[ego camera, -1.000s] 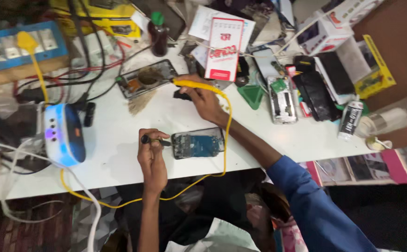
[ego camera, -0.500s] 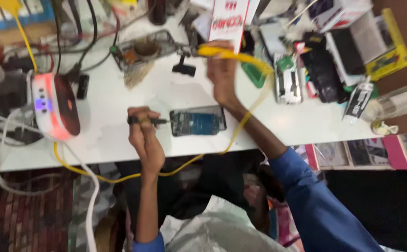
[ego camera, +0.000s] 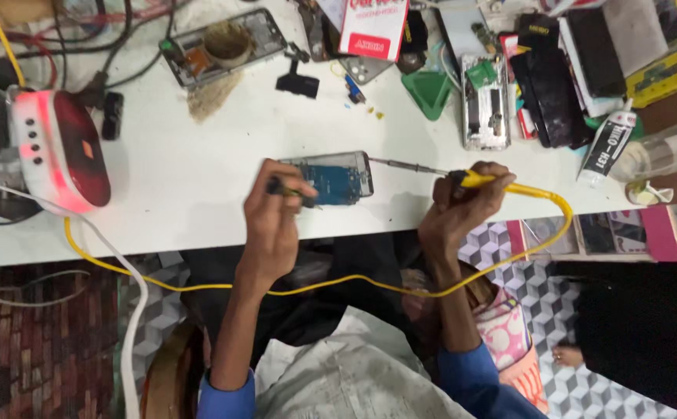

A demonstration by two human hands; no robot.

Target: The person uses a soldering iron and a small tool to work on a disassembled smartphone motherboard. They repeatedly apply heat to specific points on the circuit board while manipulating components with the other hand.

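Observation:
An opened phone with a blue circuit board (ego camera: 337, 178) lies on the white table (ego camera: 199, 178), near its front edge. My left hand (ego camera: 276, 217) pinches a thin dark tool (ego camera: 292, 192) whose tip rests at the phone's left side. My right hand (ego camera: 462, 213) grips a yellow-handled soldering iron (ego camera: 439, 172); its metal tip points left and sits just at the phone's right edge. The iron's yellow cord (ego camera: 354, 283) loops down below the table edge and across my lap.
A white and red station box (ego camera: 59, 151) stands at the left with cables behind it. Another open phone frame (ego camera: 222, 46), a green triangular pick (ego camera: 428, 93), a bare phone chassis (ego camera: 486, 101), dark phones and boxes crowd the back and right.
My right hand has come down from the back of the table with the soldering iron to the phone's right side. My left hand stays at the phone with its tool.

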